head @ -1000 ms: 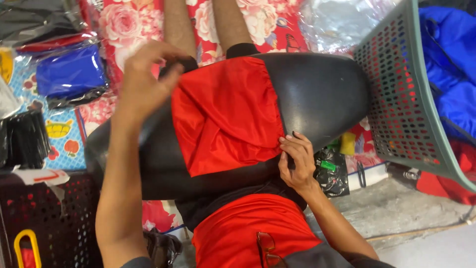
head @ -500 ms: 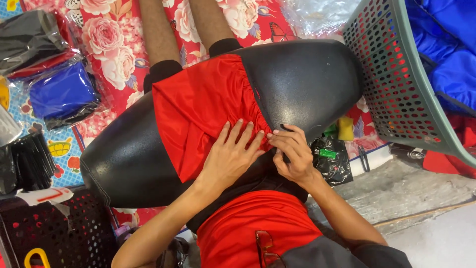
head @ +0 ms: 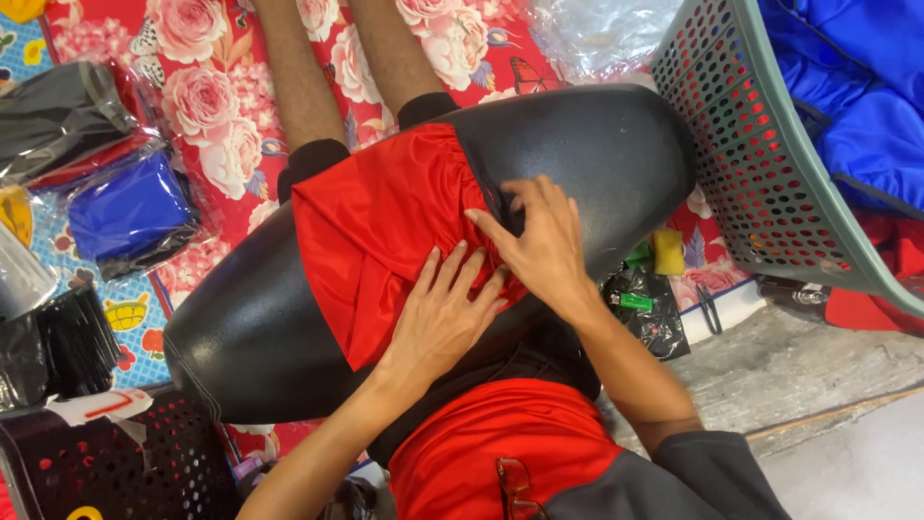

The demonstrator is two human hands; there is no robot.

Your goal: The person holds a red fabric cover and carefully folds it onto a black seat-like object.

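A long black padded cushion lies across my lap, with a piece of red fabric draped over its middle. My left hand rests flat on the lower part of the red fabric, fingers spread. My right hand presses on the fabric's right edge where it meets the black cushion, fingertips pinching at the gathered hem. My bare legs stretch out beyond the cushion over a floral mat.
A grey perforated basket with blue cloth stands at the right. Bagged blue and black garments lie at the left. A dark perforated crate sits at the lower left. Small items and a black bag lie by the cushion.
My left hand came down from above the cushion and now lies flat on the red fabric. My right hand moved up along the fabric's right edge.
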